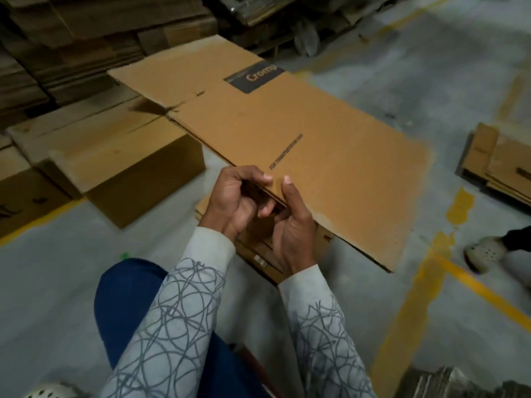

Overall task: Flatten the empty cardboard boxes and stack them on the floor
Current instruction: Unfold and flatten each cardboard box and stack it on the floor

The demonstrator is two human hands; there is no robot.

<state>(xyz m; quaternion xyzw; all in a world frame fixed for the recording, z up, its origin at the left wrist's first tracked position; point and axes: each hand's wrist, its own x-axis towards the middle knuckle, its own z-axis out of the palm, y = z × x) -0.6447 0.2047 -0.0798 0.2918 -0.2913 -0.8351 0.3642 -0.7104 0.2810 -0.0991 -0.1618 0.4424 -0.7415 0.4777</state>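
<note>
At far left, stacks of flattened cartons stand against the wall, and just nearer an unflattened cardboard box sits on the floor, likely awaiting its turn. In the middle, the left hand and right hand meet at the near corner of the flattened box, a large sheet printed with a dark logo patch. The left fingers curl closed over the corner's edge while the right thumb presses on top with the other fingers beneath, so both hands pinch the cardboard; holding it by one corner probably lets the person steer it square. The sheet lies over a low floor stack, seemingly being lined up on it. At right lie another pile of flattened boxes and another person's shoe.
</note>
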